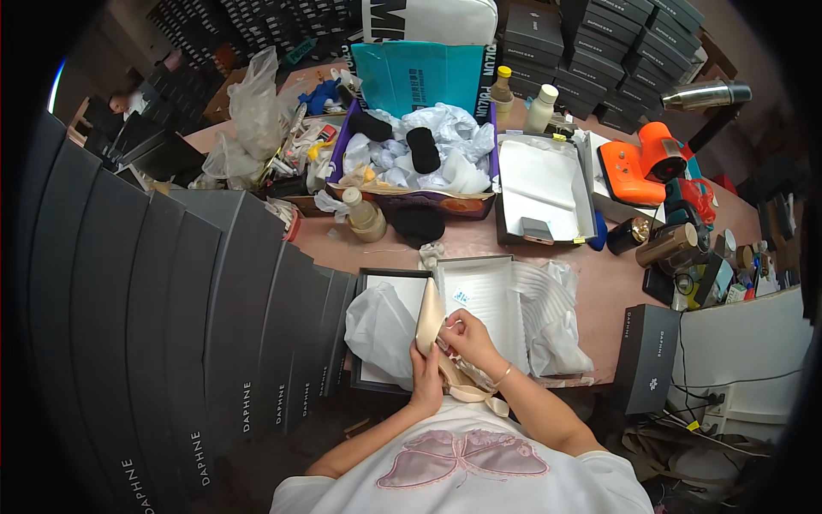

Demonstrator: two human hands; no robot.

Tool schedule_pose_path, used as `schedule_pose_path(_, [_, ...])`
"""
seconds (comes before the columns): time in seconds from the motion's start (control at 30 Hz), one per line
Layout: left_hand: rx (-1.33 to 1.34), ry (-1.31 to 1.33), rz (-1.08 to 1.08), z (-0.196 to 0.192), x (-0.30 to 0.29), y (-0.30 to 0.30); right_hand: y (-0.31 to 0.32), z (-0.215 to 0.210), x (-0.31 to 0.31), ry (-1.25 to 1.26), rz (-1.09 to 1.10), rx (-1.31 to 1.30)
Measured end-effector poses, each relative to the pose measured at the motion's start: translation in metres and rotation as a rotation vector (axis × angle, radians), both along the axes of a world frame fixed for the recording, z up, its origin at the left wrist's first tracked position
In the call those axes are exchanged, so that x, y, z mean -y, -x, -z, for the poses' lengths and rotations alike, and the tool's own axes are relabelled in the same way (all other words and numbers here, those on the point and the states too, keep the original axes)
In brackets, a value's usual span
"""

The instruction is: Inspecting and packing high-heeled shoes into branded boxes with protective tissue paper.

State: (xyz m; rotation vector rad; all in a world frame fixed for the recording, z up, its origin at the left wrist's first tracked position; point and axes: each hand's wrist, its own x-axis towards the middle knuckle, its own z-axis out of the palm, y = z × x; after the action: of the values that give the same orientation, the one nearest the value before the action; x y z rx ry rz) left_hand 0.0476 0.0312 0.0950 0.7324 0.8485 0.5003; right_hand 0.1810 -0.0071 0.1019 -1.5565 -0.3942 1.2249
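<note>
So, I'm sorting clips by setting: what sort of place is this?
Probably a workroom where shoes are packed or checked: dark boxes stand in tall stacks, and a beige shoe is held at a cluttered table.

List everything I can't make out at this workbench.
All in the head view:
Anything between the right hand's fingertips: too small, covered by fingers.
Some of the left hand's fingers: behind the beige, pointed shoe.
The purple cardboard box's floor: under crumpled white wrapping.
The white bag's top: cut off by the upper edge.
</note>
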Motion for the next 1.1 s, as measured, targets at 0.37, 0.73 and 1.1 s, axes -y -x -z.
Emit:
schedule_pose_path(0.37, [-0.031, 0.252, 0.172, -0.019, 0.004, -0.008, -0.009, -0.005, 0.013, -0.113, 0.082, 1.007])
schedule_pose_path(0.73, [-0.143, -0.078, 0.278, -0.032, -0.056, -0.002, -0.042, -0.029, 0.064, -0.14, -0.074, 0.6])
schedule_pose_path(1.1, [-0.044, -0.92, 0.643, -0.057, -0.005, -0.044, -0.107, 0.035, 0.244, 0.552, 0.186, 0.866])
